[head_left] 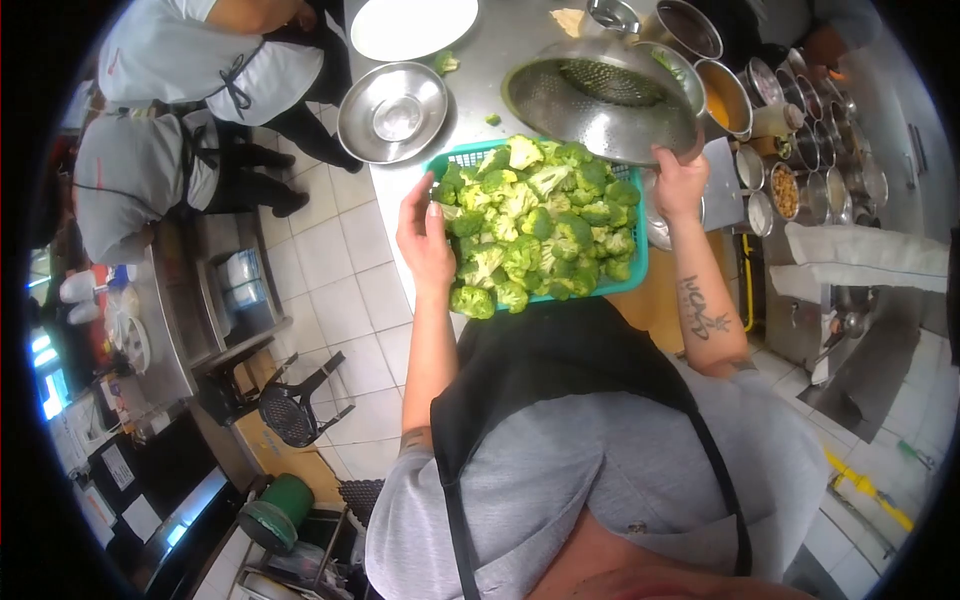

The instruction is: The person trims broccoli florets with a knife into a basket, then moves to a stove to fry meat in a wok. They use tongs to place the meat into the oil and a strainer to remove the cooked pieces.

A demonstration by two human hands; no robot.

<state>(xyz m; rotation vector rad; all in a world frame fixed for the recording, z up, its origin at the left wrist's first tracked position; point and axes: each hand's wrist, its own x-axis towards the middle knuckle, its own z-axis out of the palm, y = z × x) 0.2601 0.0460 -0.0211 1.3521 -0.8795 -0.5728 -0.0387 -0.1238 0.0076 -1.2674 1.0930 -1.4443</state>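
Observation:
A teal plastic basket (636, 274) heaped with broccoli florets (535, 222) sits on the steel counter in front of me. My left hand (425, 238) rests flat against the basket's left side, touching the outer florets, fingers apart. My right hand (678, 182) grips the rim of a metal colander (600, 95), which is tilted on its side above the far edge of the basket, its inside looking empty.
An empty steel bowl (392, 110) and a white plate (412, 24) lie on the counter (500, 50) beyond the basket. Several metal pots and containers (790, 150) line the right. Two people in grey shirts (160, 110) stand at the left by a tiled floor.

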